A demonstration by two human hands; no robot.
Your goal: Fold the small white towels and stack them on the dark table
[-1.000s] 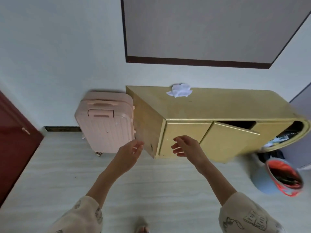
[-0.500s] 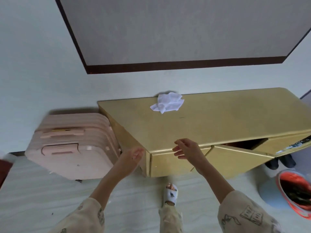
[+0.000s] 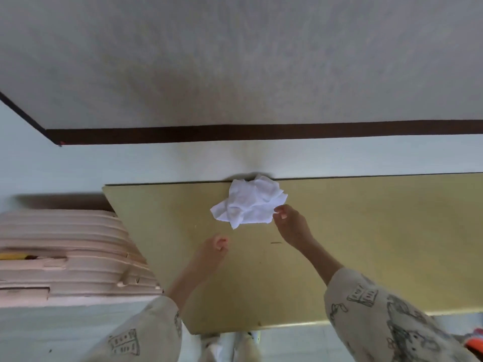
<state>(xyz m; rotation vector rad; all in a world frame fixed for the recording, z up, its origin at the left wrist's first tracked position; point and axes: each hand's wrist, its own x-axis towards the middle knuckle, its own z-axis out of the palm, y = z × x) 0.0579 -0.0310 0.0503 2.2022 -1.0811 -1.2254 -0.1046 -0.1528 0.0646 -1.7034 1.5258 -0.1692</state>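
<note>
A crumpled small white towel (image 3: pixel 251 202) lies at the back edge of a yellow-olive cabinet top (image 3: pixel 366 244), against the wall. My right hand (image 3: pixel 292 226) reaches over the top, and its fingertips meet the towel's right edge without a clear grip. My left hand (image 3: pixel 209 254) hovers above the cabinet top below and left of the towel. Its fingers are loosely curled and hold nothing. No dark table is in view.
A pink ribbed suitcase (image 3: pixel 65 252) stands close against the cabinet's left end. A large grey wall panel with a dark border (image 3: pixel 235 61) hangs above. My slippered feet (image 3: pixel 230 343) are at the cabinet's front edge. An orange-rimmed object (image 3: pixel 474 340) shows at the bottom right.
I have stepped up to the cabinet, which now fills the view. Both hands moved forward over its top, and the right hand has reached the towel's edge.
</note>
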